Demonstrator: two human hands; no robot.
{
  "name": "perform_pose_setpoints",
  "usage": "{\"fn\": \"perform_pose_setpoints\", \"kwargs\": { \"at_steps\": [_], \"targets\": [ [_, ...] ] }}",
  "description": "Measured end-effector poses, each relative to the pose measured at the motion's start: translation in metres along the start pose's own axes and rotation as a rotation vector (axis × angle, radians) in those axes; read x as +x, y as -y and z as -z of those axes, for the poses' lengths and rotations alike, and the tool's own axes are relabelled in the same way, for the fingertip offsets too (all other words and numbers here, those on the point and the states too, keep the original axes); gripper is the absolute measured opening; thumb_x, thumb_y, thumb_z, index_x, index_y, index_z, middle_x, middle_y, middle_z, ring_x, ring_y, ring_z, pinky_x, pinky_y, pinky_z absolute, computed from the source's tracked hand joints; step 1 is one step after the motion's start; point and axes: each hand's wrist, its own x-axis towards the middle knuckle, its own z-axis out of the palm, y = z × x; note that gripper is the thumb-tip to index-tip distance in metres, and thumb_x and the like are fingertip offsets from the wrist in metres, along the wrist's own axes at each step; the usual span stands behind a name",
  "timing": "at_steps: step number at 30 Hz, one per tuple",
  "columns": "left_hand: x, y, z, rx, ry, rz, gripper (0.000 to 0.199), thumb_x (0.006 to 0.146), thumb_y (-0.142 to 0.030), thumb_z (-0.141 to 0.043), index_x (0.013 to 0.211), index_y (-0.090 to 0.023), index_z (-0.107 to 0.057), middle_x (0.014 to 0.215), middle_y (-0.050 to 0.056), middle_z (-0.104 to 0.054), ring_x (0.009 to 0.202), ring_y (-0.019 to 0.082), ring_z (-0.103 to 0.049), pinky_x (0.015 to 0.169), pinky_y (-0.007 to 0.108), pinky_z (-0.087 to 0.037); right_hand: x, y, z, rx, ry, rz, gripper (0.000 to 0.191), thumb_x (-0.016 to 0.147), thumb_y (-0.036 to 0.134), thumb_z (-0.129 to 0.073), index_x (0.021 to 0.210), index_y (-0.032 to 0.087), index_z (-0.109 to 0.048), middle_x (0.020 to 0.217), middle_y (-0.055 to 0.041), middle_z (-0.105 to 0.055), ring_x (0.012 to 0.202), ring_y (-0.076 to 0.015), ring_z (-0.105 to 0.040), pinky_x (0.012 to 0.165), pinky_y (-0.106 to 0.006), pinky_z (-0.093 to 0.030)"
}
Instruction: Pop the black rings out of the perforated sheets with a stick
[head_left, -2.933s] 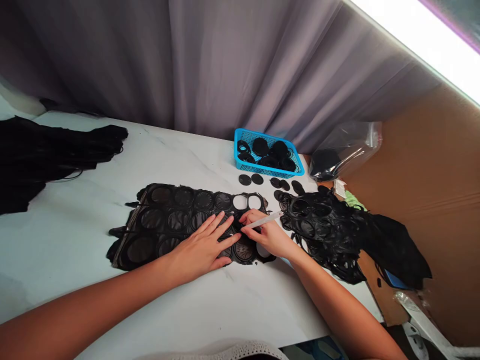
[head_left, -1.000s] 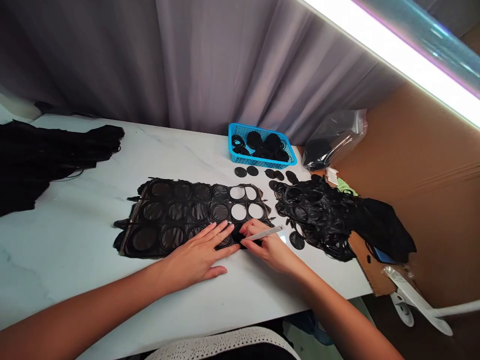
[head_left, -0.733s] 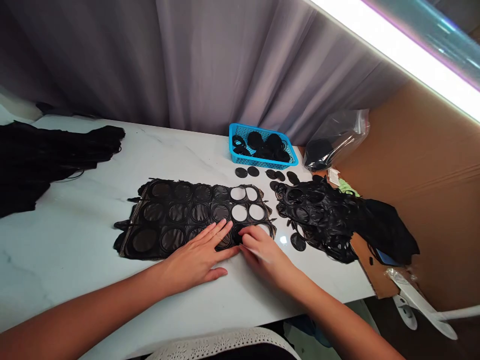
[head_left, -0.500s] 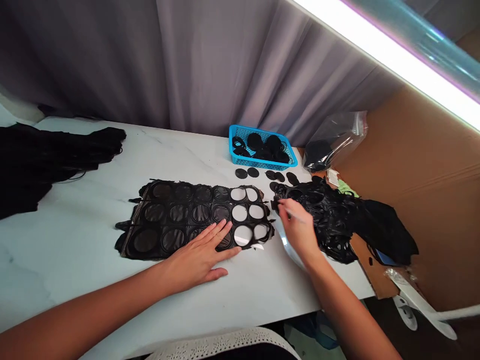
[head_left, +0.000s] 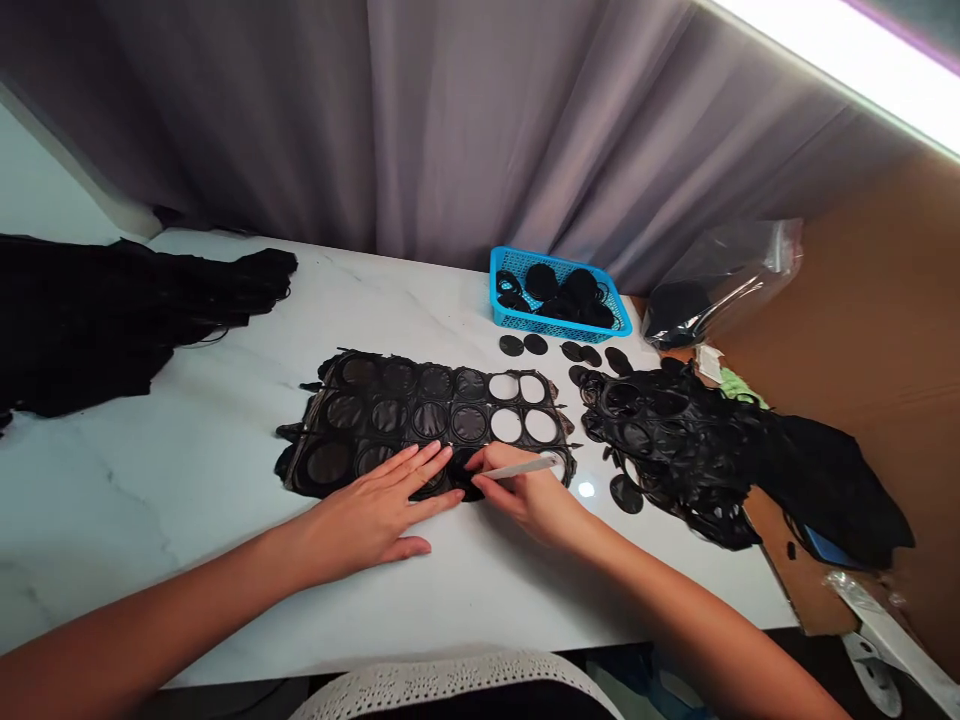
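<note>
A black sheet (head_left: pixel 390 415) with rows of round cut outlines lies on the white table; several circles at its right end are open and show white. My left hand (head_left: pixel 382 505) rests spread on its front edge, fingers apart. My right hand (head_left: pixel 525 490) pinches a thin white-grey tool (head_left: pixel 521 467), its fingertips at a black circle in the front row. The tool's working tip is hidden by the fingers. A loose black disc (head_left: pixel 626 493) lies right of the sheet, beside a crumpled heap of black cut material (head_left: pixel 675 440).
A blue basket (head_left: pixel 559 325) of black discs and rings stands at the back, with loose discs before it. A clear plastic bag (head_left: pixel 724 275) leans near the cardboard (head_left: pixel 885 330). Black fabric (head_left: pixel 135 320) covers the back left. A grey curtain (head_left: pixel 450 130) hangs behind.
My right hand has moved left from the heap's edge onto the sheet's front row. A disc now shows beside the heap. The camera view has shifted, and my left hand stays on the sheet.
</note>
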Motion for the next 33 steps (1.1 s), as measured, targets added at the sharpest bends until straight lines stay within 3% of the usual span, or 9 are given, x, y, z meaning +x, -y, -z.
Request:
{"fn": "perform_pose_setpoints", "kwargs": {
  "at_steps": [5,23,29,31,33],
  "targets": [
    [0.001,0.000,-0.003,-0.007,0.006,0.007,0.062,0.095,-0.049,-0.057,0.151,-0.036,-0.032,0.164,0.005,-0.008,0.148,0.031,-0.023,0.120,0.043,-0.020,0.001,0.003,-0.003,0.019,0.010,0.038,0.014,0.094,0.018,-0.053,0.082,0.020,-0.056,0.098,-0.0051,-0.062,0.089,-0.0171,-0.057,0.076,-0.029,-0.046],
    [0.001,-0.001,-0.005,-0.042,-0.006,0.007,0.063,0.094,-0.045,-0.060,0.151,-0.036,-0.033,0.164,0.004,-0.008,0.148,0.031,-0.022,0.120,0.043,-0.019,0.001,0.004,-0.004,0.032,0.031,0.002,0.016,0.094,0.016,-0.053,0.079,0.020,-0.054,0.101,-0.0052,-0.057,0.089,-0.0158,-0.056,0.077,-0.029,-0.047],
    [0.001,-0.001,-0.006,-0.044,0.023,0.026,0.065,0.093,-0.044,-0.062,0.151,-0.036,-0.033,0.165,0.005,0.001,0.148,0.033,-0.019,0.120,0.045,-0.020,-0.011,0.004,-0.029,-0.311,0.013,0.145,0.014,0.092,0.010,-0.050,0.087,0.022,-0.055,0.110,-0.0105,-0.060,0.096,-0.0231,-0.056,0.082,-0.037,-0.050],
    [0.001,-0.001,-0.005,-0.058,0.022,0.032,0.064,0.092,-0.042,-0.063,0.150,-0.037,-0.035,0.165,0.005,0.002,0.148,0.035,-0.018,0.119,0.046,-0.021,-0.011,-0.002,-0.026,-0.407,-0.010,0.181,0.016,0.092,0.008,-0.047,0.090,0.022,-0.056,0.115,-0.0129,-0.061,0.101,-0.0252,-0.055,0.085,-0.038,-0.049],
    [0.001,-0.002,-0.004,-0.068,0.017,0.033,0.062,0.093,-0.042,-0.063,0.149,-0.037,-0.037,0.165,0.004,0.001,0.149,0.035,-0.017,0.119,0.047,-0.021,-0.007,-0.015,-0.008,-0.447,-0.134,0.104,0.017,0.094,0.010,-0.043,0.090,0.021,-0.055,0.106,-0.0127,-0.063,0.096,-0.0250,-0.056,0.081,-0.037,-0.049]
  ]
}}
